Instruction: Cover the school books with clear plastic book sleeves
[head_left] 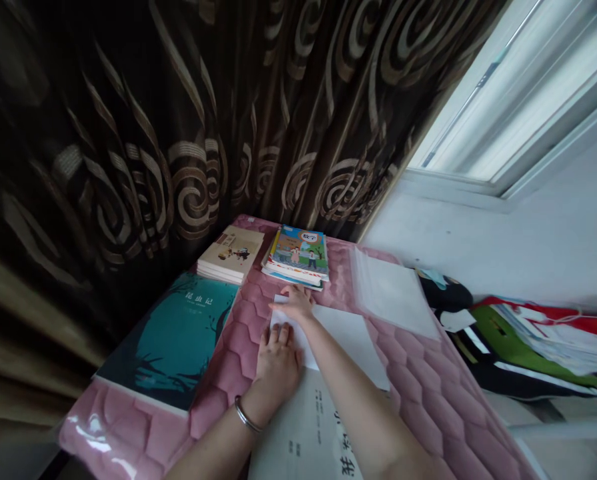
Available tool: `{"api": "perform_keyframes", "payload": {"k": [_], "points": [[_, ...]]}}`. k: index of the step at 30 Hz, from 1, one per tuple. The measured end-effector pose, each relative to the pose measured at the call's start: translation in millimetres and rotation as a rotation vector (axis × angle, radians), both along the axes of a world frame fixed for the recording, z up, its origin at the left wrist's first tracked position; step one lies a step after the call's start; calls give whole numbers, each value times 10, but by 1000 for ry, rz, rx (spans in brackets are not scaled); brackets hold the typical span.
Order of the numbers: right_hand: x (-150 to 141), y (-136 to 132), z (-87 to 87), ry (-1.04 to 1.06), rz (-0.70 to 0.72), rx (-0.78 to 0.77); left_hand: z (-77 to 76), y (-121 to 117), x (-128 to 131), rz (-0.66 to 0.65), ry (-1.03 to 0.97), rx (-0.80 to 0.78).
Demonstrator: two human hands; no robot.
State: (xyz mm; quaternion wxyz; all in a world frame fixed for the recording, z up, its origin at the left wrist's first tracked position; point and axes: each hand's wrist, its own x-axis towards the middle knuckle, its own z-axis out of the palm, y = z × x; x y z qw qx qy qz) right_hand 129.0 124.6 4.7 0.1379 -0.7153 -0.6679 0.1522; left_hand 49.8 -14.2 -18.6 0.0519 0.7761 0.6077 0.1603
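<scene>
A white sheet (351, 333) lies across the upper part of a pale grey-green book (303, 417) with dark printed characters, in front of me on the pink quilted surface. My left hand (279, 360), with a silver bangle at the wrist, rests flat on the left edge of the sheet and book, fingers extended. Beyond it, my right hand (297, 303) touches the sheet's far left corner, thumb and fingers spread. The right forearm crosses over the book and covers part of it. Neither hand grips anything visible.
A large teal book (178, 340) lies at left, below a stack of beige books (233, 253). Colourful textbooks (301, 253) are piled behind my hands. Clear sleeves with white paper (395, 293) lie at right. Clothes (518, 340) lie beyond the edge; a dark curtain (193, 133) hangs behind.
</scene>
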Motion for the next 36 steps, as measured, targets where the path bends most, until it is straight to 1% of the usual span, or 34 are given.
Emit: {"api": "perform_keyframes", "payload": {"k": [5,8,11,16,18,21,26,29,33,36], "points": [[-130,40,-19,-31,-93,60,40,-3,-23,-21,4,-12],[-171,2,-47,-62,-94,89,76,-6,-24,-17,0,-36],[-118,-52,-76,-66,-16,70,117,-7,-18,-14,-11,-55],[110,-120,-124,-20,240,16,172,-4,-11,-6,-2,-87],[163,-123,-119,-4,266,11,175,-4,-11,-5,-1,-88],[149,-96,-82,17,191,14,153,-6,-11,-4,-5,-82],[-31,-27,-56,-17,-15,88,113,-12,-11,-15,-7,-61],[-146,-24,-84,-86,-48,138,137,-16,-16,-23,5,-73],[-166,-79,-125,-116,46,129,191,-15,-28,-27,4,-80],[-19,-200,-171,-110,171,83,198,-8,-35,-27,-5,-76]]}}
